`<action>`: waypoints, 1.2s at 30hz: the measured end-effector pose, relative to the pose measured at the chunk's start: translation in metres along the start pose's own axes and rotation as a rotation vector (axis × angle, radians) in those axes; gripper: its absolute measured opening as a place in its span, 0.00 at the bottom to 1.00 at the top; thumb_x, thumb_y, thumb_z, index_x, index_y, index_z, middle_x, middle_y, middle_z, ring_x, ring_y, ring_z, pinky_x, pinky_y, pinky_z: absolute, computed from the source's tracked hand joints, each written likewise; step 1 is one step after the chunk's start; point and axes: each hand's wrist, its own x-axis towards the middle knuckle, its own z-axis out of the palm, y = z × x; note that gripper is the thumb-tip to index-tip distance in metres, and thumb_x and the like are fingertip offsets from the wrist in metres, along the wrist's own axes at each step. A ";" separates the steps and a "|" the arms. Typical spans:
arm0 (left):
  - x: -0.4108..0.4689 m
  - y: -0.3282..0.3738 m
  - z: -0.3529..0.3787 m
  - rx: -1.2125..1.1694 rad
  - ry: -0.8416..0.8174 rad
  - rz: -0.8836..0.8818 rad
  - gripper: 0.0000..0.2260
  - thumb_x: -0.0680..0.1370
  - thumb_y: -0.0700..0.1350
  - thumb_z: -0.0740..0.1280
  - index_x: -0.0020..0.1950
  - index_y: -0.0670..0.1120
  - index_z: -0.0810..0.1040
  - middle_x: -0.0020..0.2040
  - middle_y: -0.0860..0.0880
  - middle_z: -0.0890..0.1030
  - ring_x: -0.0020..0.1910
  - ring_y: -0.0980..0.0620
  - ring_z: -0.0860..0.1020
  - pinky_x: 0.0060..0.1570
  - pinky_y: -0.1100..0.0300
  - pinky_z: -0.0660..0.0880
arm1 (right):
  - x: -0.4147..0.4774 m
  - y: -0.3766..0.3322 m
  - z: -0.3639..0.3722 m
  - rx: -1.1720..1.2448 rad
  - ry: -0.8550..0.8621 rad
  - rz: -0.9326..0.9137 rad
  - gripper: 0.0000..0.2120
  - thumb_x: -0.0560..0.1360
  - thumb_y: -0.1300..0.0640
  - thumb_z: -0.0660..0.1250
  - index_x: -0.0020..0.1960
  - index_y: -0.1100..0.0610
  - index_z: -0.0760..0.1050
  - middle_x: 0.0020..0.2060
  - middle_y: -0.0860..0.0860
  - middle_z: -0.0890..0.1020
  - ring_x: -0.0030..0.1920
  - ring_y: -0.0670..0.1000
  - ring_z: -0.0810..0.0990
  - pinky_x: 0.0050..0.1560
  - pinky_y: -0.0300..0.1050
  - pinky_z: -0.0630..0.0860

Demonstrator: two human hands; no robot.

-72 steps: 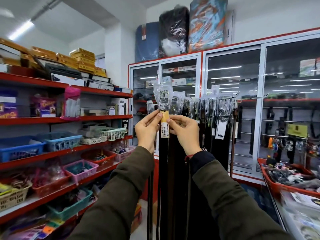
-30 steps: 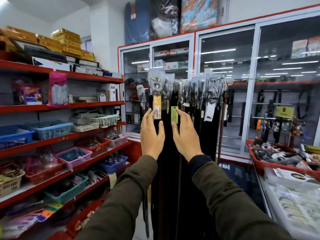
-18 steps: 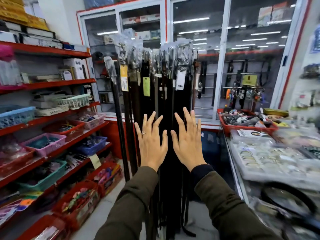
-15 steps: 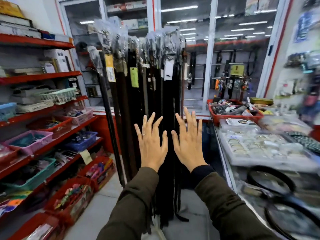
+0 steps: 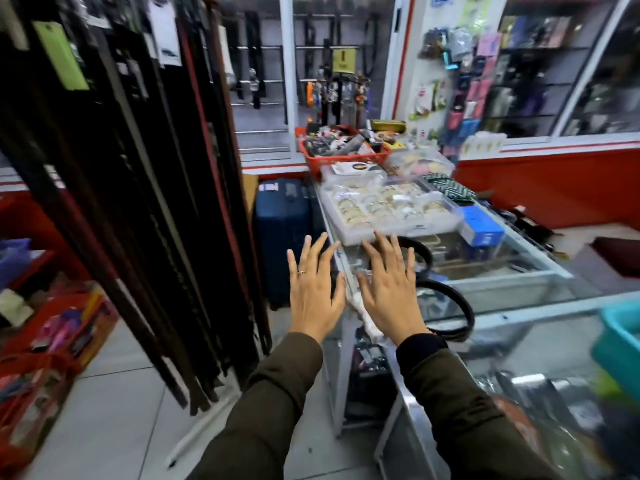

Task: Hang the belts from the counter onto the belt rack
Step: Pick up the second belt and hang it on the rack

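Both hands up at frame centre, left hand and right hand fingers spread wide, gripping nothing. Coiled black belts lie on the glass counter right; hanging belts fill the left.

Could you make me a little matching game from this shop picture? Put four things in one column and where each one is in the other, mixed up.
Things:
1. hanging belts
2. coiled belt
3. red basket
4. blue suitcase

Places:
A. on the floor, between the rack and the counter
B. on the glass counter, just right of the right hand
C. on the rack at the left of the view
D. at the far end of the counter, full of small goods

Pairs: 1-C, 2-B, 3-D, 4-A
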 end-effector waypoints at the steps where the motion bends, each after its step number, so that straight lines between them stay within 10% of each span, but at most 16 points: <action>1: -0.003 0.006 0.009 -0.028 -0.060 0.023 0.23 0.83 0.44 0.58 0.79 0.50 0.64 0.82 0.51 0.60 0.83 0.49 0.50 0.81 0.42 0.44 | -0.009 0.013 -0.003 -0.005 -0.010 0.051 0.23 0.80 0.52 0.60 0.75 0.52 0.67 0.79 0.54 0.64 0.80 0.58 0.62 0.77 0.61 0.58; 4: -0.011 0.019 0.033 -0.085 -0.373 0.134 0.31 0.79 0.38 0.58 0.82 0.48 0.55 0.83 0.51 0.54 0.83 0.49 0.46 0.81 0.44 0.44 | -0.029 0.050 -0.012 -0.055 -0.128 0.207 0.20 0.75 0.54 0.64 0.67 0.53 0.71 0.67 0.56 0.71 0.68 0.61 0.73 0.62 0.56 0.67; 11: -0.011 0.048 0.067 0.047 -0.908 0.337 0.31 0.82 0.52 0.61 0.82 0.45 0.56 0.83 0.48 0.57 0.83 0.48 0.47 0.80 0.44 0.38 | -0.043 0.093 -0.033 -0.091 -0.757 0.429 0.30 0.74 0.46 0.69 0.73 0.54 0.68 0.71 0.58 0.74 0.73 0.60 0.71 0.72 0.54 0.65; 18: -0.009 0.061 0.081 0.258 -0.855 0.407 0.21 0.79 0.39 0.64 0.72 0.46 0.71 0.70 0.46 0.74 0.71 0.43 0.71 0.80 0.41 0.45 | -0.049 0.100 -0.031 0.040 -0.659 0.408 0.13 0.74 0.56 0.72 0.56 0.61 0.83 0.54 0.59 0.86 0.58 0.59 0.83 0.57 0.49 0.76; 25: -0.007 0.052 0.076 0.240 -0.802 0.448 0.16 0.79 0.41 0.65 0.66 0.49 0.76 0.62 0.47 0.78 0.66 0.43 0.74 0.78 0.43 0.53 | -0.043 0.099 -0.035 0.061 -0.720 0.351 0.08 0.72 0.55 0.77 0.48 0.57 0.87 0.41 0.53 0.87 0.42 0.51 0.82 0.43 0.41 0.74; 31: 0.016 0.037 0.028 0.019 -0.865 0.295 0.20 0.74 0.41 0.66 0.64 0.53 0.81 0.61 0.50 0.81 0.62 0.46 0.77 0.63 0.50 0.74 | -0.024 0.085 -0.045 0.287 -0.767 0.365 0.09 0.69 0.62 0.79 0.48 0.53 0.88 0.31 0.40 0.84 0.36 0.38 0.81 0.38 0.27 0.72; 36: 0.037 0.013 -0.021 -0.106 -0.858 0.025 0.19 0.70 0.44 0.68 0.57 0.61 0.84 0.57 0.54 0.84 0.53 0.51 0.82 0.55 0.51 0.81 | -0.004 0.054 -0.042 0.497 -0.762 0.297 0.11 0.69 0.57 0.80 0.52 0.52 0.88 0.37 0.43 0.88 0.36 0.36 0.82 0.44 0.36 0.76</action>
